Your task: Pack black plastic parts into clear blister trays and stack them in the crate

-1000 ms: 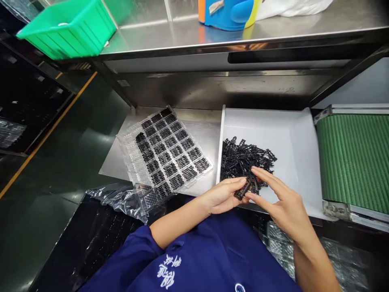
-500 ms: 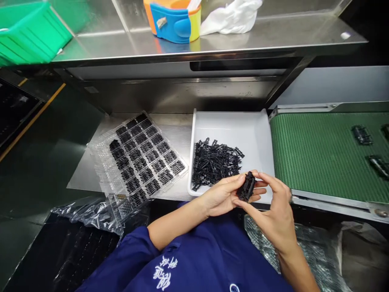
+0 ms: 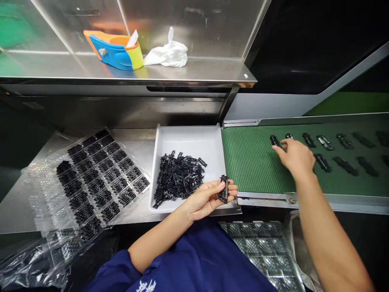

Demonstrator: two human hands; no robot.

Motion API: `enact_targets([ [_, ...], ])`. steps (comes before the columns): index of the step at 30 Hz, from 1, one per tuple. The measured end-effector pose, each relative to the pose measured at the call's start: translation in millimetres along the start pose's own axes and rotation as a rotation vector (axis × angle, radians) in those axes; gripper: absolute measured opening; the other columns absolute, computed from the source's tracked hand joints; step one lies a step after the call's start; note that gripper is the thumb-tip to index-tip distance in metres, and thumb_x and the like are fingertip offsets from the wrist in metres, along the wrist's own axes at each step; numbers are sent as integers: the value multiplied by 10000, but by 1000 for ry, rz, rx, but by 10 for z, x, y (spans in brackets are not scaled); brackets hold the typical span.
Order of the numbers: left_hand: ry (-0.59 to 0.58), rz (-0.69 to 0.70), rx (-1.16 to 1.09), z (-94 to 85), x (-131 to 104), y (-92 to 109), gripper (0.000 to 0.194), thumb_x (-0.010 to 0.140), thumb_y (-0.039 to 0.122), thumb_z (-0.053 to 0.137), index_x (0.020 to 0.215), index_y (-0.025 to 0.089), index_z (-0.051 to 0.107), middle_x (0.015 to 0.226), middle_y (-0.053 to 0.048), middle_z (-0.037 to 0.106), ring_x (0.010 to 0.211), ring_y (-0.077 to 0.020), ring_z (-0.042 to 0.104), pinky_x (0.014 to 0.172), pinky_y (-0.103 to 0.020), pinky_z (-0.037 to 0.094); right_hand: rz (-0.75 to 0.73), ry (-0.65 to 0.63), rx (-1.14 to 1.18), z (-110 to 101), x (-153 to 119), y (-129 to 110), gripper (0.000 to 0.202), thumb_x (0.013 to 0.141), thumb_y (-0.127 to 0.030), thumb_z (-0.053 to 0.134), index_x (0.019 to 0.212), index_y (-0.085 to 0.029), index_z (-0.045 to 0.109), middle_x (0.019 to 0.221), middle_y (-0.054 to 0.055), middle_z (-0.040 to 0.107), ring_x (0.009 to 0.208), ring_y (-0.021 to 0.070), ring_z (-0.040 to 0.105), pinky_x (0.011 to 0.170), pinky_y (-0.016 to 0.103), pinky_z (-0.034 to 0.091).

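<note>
My left hand [image 3: 206, 199] holds a small black plastic part [image 3: 224, 190] between thumb and fingers, just off the front right corner of a white tray [image 3: 209, 136]. A loose pile of thin black plastic pieces [image 3: 179, 176] lies inside that tray. Over the green conveyor belt [image 3: 246, 162], my right hand [image 3: 297, 157] pinches another black plastic part [image 3: 275, 141] at the belt surface. Its fingers partly cover a similar part behind it. Several more black parts [image 3: 322, 162] lie in two rows farther right on the belt.
Clear blister trays [image 3: 103, 174] filled with black pieces lie stacked at the left. A steel shelf [image 3: 206, 73] above carries a blue, orange and yellow holder [image 3: 117, 54] and a crumpled white cloth [image 3: 168, 54]. More clear trays [image 3: 264, 247] sit below the belt.
My right hand has left the left hand and reached right onto the belt with a black part. The left hand still holds black part material. The view has swung right.
</note>
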State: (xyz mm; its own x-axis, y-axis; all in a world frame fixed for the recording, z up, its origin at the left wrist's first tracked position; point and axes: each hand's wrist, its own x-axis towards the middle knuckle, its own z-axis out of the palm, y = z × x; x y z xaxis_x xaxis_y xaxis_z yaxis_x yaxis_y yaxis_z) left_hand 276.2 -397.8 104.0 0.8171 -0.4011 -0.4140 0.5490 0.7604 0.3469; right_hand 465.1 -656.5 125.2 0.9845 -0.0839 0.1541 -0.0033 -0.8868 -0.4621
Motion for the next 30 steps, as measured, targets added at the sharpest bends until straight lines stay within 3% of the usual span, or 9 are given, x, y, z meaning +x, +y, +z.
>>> enact_targets([
  [3,18,12,-36,27,-6,12,151,880,199,696,987,93,706,1003,-110,735,906,-155,729,901,-253,552,78,-11,18,-65,389,67,271,836,-394,729,740,-172,608,814,48,662,866,201,644,874,439,487],
  [5,29,58,-32,-20,-20,22,195,851,247,739,1000,129,698,1021,-93,733,906,-172,729,889,-294,563,67,-29,96,-43,297,-44,254,881,-396,680,780,-173,615,763,38,654,799,181,655,835,406,507],
  [10,101,280,16,-226,-148,86,496,618,346,924,1011,153,690,1039,-91,726,909,-192,705,859,-347,554,-130,-293,501,193,-881,-694,657,870,-579,634,1376,-188,484,743,46,710,680,215,694,643,359,574],
  [13,104,333,88,-365,-347,180,570,585,403,933,1040,143,709,1065,-95,721,888,-157,683,856,-307,520,-291,-509,690,351,-1659,-1097,526,908,-514,629,1351,-233,582,721,17,695,617,183,671,592,321,575],
  [16,132,312,180,-522,-616,313,605,580,444,926,1064,147,718,1064,-83,723,860,-126,673,832,-268,497,-500,-434,536,462,-2036,-1377,387,951,-475,587,1278,-286,671,889,36,698,749,180,683,704,330,588],
  [19,145,227,277,-687,-868,448,621,557,463,929,1054,150,727,1021,-76,735,865,-139,686,821,-264,499,-789,-318,356,505,-2066,-1532,429,891,-545,649,1247,-307,681,1253,93,633,1119,286,642,937,455,552],
  [21,114,137,336,-781,-991,515,624,547,463,931,1048,148,731,991,-77,744,848,-148,696,799,-262,507,-917,-365,337,512,-2031,-1596,417,881,-531,669,1227,-298,653,1428,89,555,1291,311,556,1042,477,504],
  [25,53,81,314,-876,-1123,574,635,572,473,920,1090,161,727,1048,-88,750,856,-150,708,785,-259,526,-850,-469,427,548,-2057,-1677,558,898,-499,668,1392,-303,500,1412,59,606,1271,247,601,1018,359,546],
  [30,-33,62,281,-872,-1112,566,656,613,483,900,1150,155,715,1177,-129,724,934,-169,716,764,-240,539,-758,-464,447,620,-2200,-1676,709,871,-511,698,1499,-343,417,1457,28,574,1349,258,532,1110,398,479],
])
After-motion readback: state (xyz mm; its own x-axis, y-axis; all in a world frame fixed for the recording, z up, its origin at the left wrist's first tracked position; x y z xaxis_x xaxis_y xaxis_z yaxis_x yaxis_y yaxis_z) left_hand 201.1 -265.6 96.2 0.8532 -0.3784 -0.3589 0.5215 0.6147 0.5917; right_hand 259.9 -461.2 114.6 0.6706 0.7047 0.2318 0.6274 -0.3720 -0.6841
